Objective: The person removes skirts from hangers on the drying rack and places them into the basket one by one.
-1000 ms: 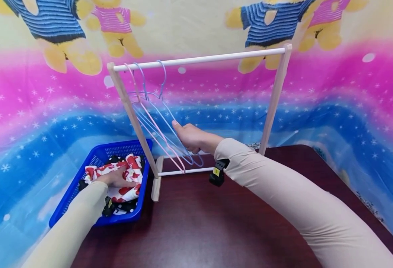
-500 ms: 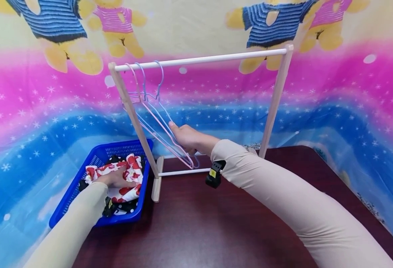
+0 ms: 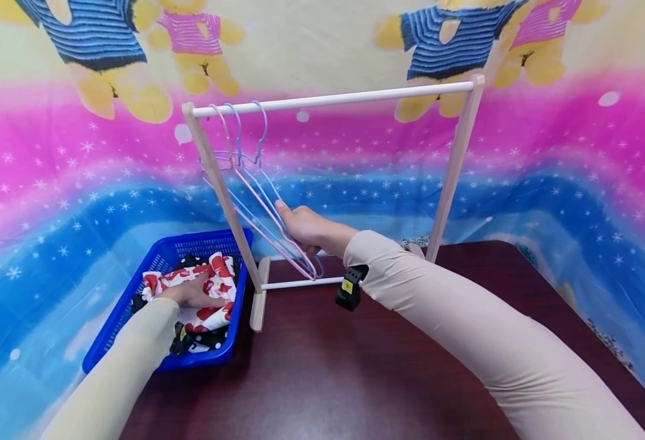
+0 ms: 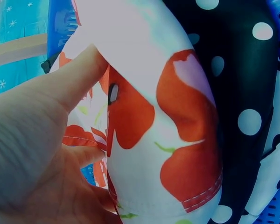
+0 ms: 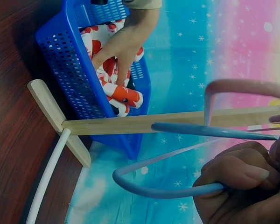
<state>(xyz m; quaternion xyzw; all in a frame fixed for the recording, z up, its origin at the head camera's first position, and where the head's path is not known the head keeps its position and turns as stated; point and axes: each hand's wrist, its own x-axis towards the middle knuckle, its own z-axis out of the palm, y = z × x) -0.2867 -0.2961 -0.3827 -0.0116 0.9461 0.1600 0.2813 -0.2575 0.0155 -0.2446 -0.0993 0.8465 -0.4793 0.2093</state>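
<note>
In the blue basket (image 3: 233, 343), my left hand (image 3: 193, 292) grips a white garment with a red print (image 4: 191, 163). The left wrist view shows the thumb tucked behind a fold and the fingers below it. My right hand (image 3: 313, 228) holds the slanting side of a blue hanger (image 5: 172, 192), its fingers curled round the wire. Whether it also holds the second blue hanger (image 3: 239, 133) is hidden. Close beside the hand is a pink hanger (image 5: 242, 86). All three hooks hang over the rack's white top rail (image 3: 344, 98), near its left end.
Black cloth with white dots (image 4: 252, 79) lies under and beside the printed garment. The rack's wooden left post (image 3: 223, 192) stands against the basket's right side; its right post (image 3: 454, 171) is farther off. Both stand on a dark red tabletop (image 3: 355, 366), before a printed backdrop (image 3: 575, 201).
My right hand has shifted slightly left with the blue hanger. The pink hanger's lower end has swung right, towards the hand. My left hand stays on the garment.
</note>
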